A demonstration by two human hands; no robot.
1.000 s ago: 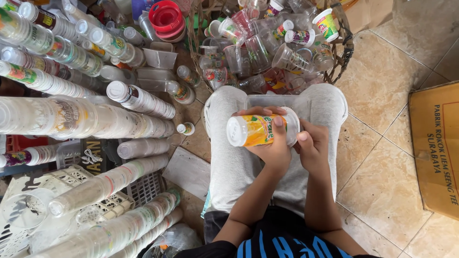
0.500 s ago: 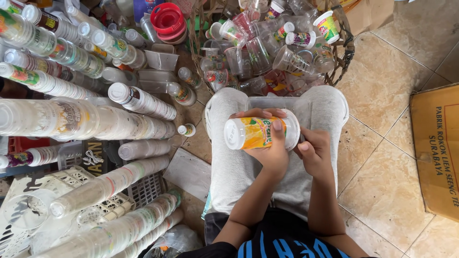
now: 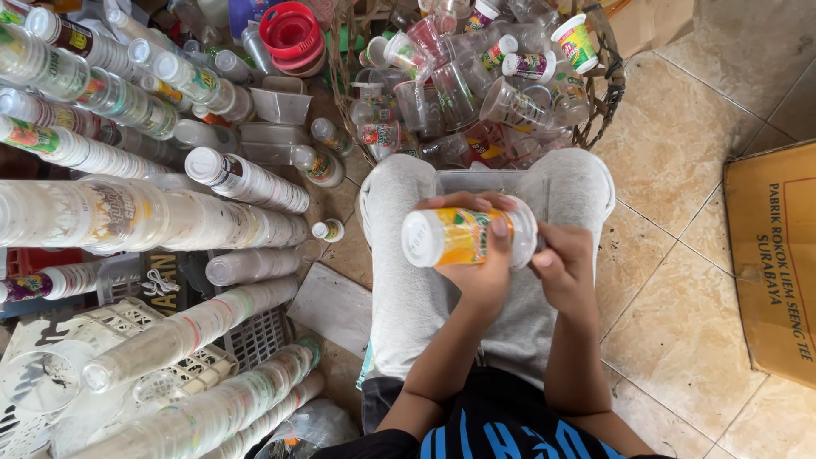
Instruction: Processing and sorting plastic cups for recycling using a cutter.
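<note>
I hold a plastic cup (image 3: 463, 236) with a yellow and orange label on its side over my lap, its white end pointing left. My left hand (image 3: 484, 272) wraps around the cup from below, with fingertips over its top. My right hand (image 3: 561, 268) rests against the cup's right end, thumb at the rim; I cannot tell whether it pinches anything there. My knees in grey trousers (image 3: 399, 255) lie under both hands. A clear plastic tub (image 3: 476, 180) sits between my knees, just beyond the cup.
A wicker basket (image 3: 608, 85) heaped with loose used cups stands past my knees. Long stacks of nested cups (image 3: 153, 217) lie at the left over white plastic crates (image 3: 76, 331). Red lids (image 3: 289, 30) are at the top. A cardboard box (image 3: 769, 255) lies on the tiled floor at the right.
Hardly anything differs. Both hands stay on the cup over my lap, and the cup has shifted only slightly.
</note>
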